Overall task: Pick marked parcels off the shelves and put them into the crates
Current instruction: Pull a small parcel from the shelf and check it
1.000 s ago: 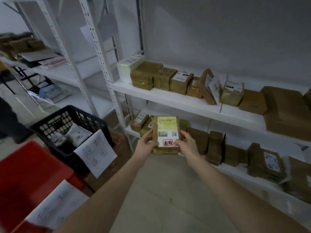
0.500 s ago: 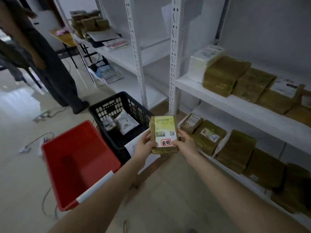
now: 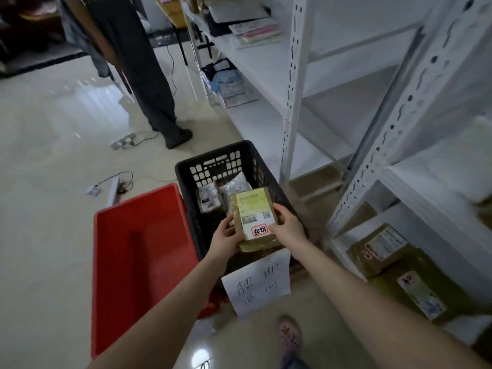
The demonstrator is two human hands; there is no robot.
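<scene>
So the parcel (image 3: pixel 254 218) is a flat, brownish taped-up box with a yellow-white label, and there's a red-ringed stamp (image 3: pixel 259 230) at the near end of that label. It's sitting just right of the middle of the frame, held up in the air over the near half of the black crate (image 3: pixel 210 157) and not touching it. Both hands are on it, one at each near corner. The left hand (image 3: pixel 226 237) has the lower left edge, thumb lying on top by the label's border, and the other fingers go underneath where I can't see them. The right hand (image 3: pixel 288 227) has the right edge. Its thumb presses down right next to the stamp and its fingers curl around the side, bunched close together rather than spread. So it's basically pinched between thumbs on top and fingers below, tilted with the far end pointing up-frame. Down inside the black crate, further up the frame from the parcel, there are a couple of pale pouches (image 3: pixel 209 199). A white paper sign (image 3: pixel 255 288) with handwriting hangs off the crate's near side. The red crate (image 3: pixel 143 251) is right beside it, to the left. More brown parcels (image 3: pixel 380 246) sit on the low shelf at lower right, and the white rack upright (image 3: pixel 291 102) runs up above them. Someone in dark trousers (image 3: pixel 149 75) is standing at upper left.
</scene>
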